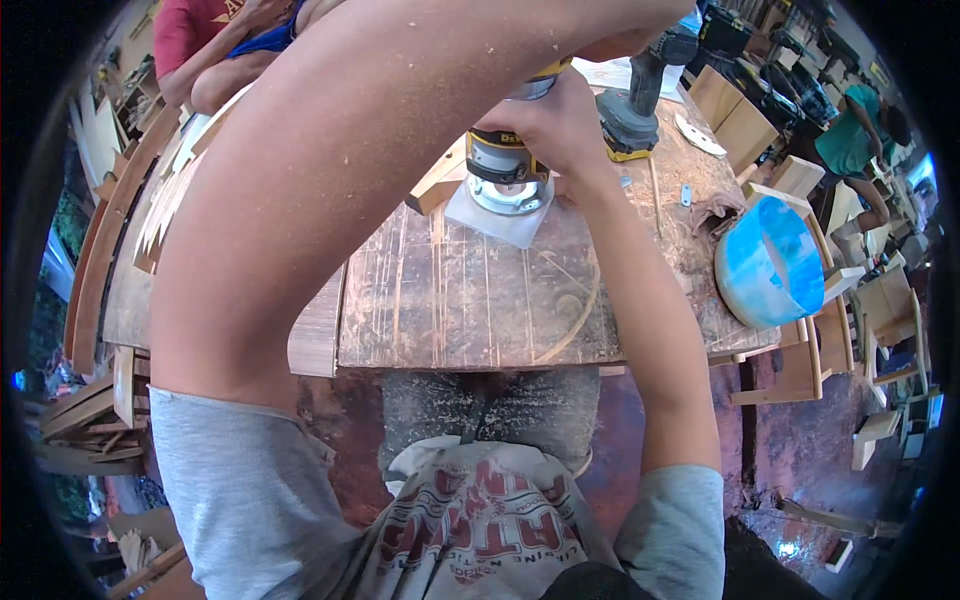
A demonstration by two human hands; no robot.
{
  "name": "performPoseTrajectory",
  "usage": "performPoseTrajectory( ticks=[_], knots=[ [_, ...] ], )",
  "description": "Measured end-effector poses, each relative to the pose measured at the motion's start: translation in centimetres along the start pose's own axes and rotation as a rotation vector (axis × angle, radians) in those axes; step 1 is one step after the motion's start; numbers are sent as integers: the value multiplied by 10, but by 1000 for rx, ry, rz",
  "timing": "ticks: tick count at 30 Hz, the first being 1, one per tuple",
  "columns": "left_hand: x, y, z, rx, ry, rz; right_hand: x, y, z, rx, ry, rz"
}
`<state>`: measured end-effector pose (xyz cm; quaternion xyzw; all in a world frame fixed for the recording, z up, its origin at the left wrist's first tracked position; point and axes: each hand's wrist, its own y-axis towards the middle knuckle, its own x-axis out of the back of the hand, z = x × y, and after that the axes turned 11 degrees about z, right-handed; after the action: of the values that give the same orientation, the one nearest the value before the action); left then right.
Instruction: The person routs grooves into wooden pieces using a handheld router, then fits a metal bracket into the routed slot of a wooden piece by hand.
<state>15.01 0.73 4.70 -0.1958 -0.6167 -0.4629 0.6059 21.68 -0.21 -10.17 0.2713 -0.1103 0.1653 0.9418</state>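
Observation:
A yellow and black trim router stands upright on its clear, squarish base plate at the far part of the wooden workbench. My right hand is wrapped round the router's body from the right. My left forearm, speckled with sawdust, crosses close in front of the view from lower left to upper right. My left hand is at the top edge, above and beyond the router; its fingers are hidden. To the right of my right hand, a cordless drill stands on its battery.
A blue and white bucket sits at the bench's right edge beside a crumpled rag. A curved pale wood piece and a thin stick lie nearby. One person sits at upper left, another is at far right among wooden chair frames.

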Motion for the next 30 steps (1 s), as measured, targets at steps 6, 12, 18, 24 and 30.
performPoseTrajectory(
  ticks=[6, 12, 18, 24, 30],
  knots=[
    [4, 3, 1, -44, 77, 42, 0, 8, -6, 72, -181, -43],
    [-1, -31, 2, -120, 176, -35, 1, 3, -8, 131, -255, -13],
    [-83, -200, -13, 3, -212, -882, -4, -3, 5, 57, -61, 19],
    [-177, -250, 18, 702, -575, -464, -1, -4, 6, 54, 48, 82],
    [-188, -242, 27, 858, -884, -197, -2, -2, -1, 67, 58, 55]
  ],
)
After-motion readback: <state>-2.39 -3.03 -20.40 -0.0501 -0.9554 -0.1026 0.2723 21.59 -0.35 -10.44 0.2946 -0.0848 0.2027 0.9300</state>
